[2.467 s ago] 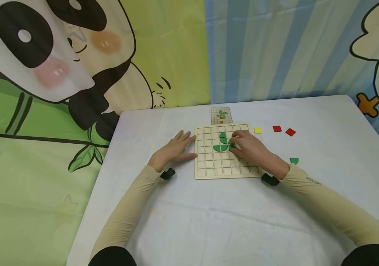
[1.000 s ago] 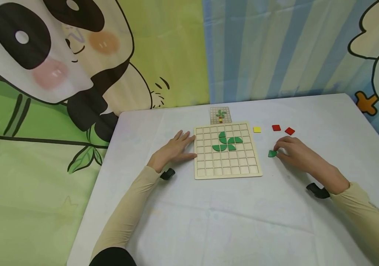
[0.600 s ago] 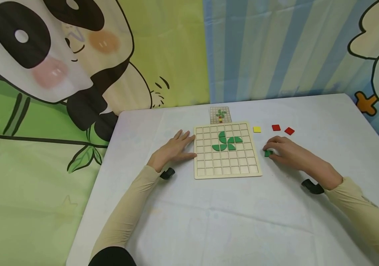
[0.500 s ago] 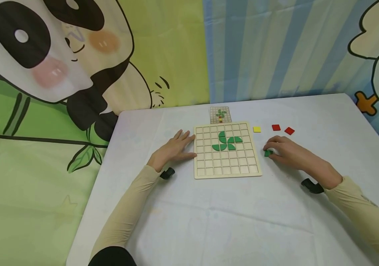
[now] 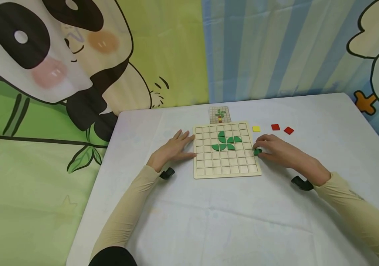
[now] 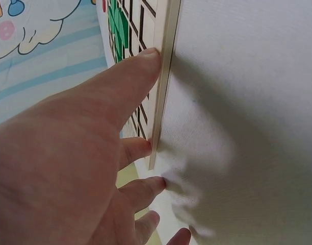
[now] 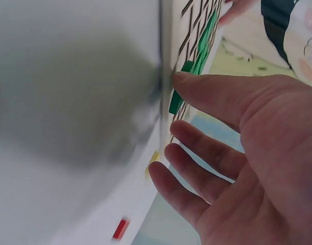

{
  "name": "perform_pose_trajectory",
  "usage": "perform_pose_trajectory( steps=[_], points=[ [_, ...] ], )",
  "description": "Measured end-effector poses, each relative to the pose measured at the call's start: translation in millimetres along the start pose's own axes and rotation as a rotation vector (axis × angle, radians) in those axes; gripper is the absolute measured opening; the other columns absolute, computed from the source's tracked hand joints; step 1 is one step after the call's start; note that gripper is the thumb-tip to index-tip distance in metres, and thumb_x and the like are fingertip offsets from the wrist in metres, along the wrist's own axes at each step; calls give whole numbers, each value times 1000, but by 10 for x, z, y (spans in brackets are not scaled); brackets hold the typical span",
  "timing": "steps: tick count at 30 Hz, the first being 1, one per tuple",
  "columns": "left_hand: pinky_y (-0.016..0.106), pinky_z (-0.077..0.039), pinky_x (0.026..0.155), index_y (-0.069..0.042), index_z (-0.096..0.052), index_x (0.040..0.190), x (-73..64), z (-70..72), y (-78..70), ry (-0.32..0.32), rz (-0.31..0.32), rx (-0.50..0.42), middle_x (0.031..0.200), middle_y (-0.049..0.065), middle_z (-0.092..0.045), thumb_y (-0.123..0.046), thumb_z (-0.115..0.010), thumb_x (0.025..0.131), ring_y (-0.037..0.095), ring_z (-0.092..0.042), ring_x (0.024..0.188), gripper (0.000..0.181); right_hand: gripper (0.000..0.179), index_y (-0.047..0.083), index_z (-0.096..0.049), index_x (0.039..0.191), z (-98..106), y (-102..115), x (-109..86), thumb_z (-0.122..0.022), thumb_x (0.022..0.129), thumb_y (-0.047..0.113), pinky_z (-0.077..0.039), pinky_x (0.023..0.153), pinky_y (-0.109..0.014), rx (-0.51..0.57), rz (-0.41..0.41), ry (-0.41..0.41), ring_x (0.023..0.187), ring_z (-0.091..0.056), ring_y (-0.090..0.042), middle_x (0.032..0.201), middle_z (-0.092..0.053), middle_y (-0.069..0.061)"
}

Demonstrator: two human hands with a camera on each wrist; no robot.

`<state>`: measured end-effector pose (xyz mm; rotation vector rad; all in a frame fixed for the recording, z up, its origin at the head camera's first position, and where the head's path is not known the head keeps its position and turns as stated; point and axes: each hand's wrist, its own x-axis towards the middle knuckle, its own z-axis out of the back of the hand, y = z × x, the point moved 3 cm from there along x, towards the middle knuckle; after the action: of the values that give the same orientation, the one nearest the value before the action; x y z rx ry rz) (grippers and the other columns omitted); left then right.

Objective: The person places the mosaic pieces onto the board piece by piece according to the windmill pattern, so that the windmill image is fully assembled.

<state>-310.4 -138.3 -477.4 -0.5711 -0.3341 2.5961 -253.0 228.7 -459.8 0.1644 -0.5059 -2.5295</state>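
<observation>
A square wooden grid board [image 5: 236, 170] lies on the white-covered table. Several green tiles [image 5: 222, 139] with curved edges sit in its middle cells, forming a pinwheel shape. My left hand [image 5: 171, 150] has its fingers spread; its thumb and index fingertip touch the board's left edge, as the left wrist view also shows. At the board's right edge, my right hand [image 5: 279, 150] pinches another green tile [image 5: 257, 152] between thumb and fingers. In the right wrist view that tile [image 7: 175, 103] shows just past the thumb tip, with the other fingers loosely bent below.
Behind the board lies a small pattern card [image 5: 214, 115] showing a green pinwheel with a red and yellow stem. To the right lie a yellow tile [image 5: 256, 129], one red tile [image 5: 275, 127] and a second red tile [image 5: 288, 130]. A cartoon-printed curtain [image 5: 176, 48] hangs behind the table.
My right hand left the tiles on the board, took hold of the green tile on the table at right, and moved left with it to the board's right edge. My left hand stayed put.
</observation>
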Motion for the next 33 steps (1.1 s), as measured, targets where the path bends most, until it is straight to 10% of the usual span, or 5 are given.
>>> perform_pose_trajectory(
  steps=[12,33],
  points=[
    [55,-12,127,-23,-21,162,16,-27,21,-12,-12,-5,171,7,-9,-60,-59,95,32,6,158,86,26,7,-73,111,-258,438,345,-78,85,4,-54,94,-47,-11,295,-65,117,-56,-35,123,-62,-17],
    [54,-12,127,-23,-22,162,1,-12,15,-28,-13,-9,171,8,-10,-58,-59,95,32,5,158,84,8,9,-75,92,-284,511,521,-79,85,5,-52,97,-46,-25,254,-133,115,-59,-34,116,-66,-14]
  ],
)
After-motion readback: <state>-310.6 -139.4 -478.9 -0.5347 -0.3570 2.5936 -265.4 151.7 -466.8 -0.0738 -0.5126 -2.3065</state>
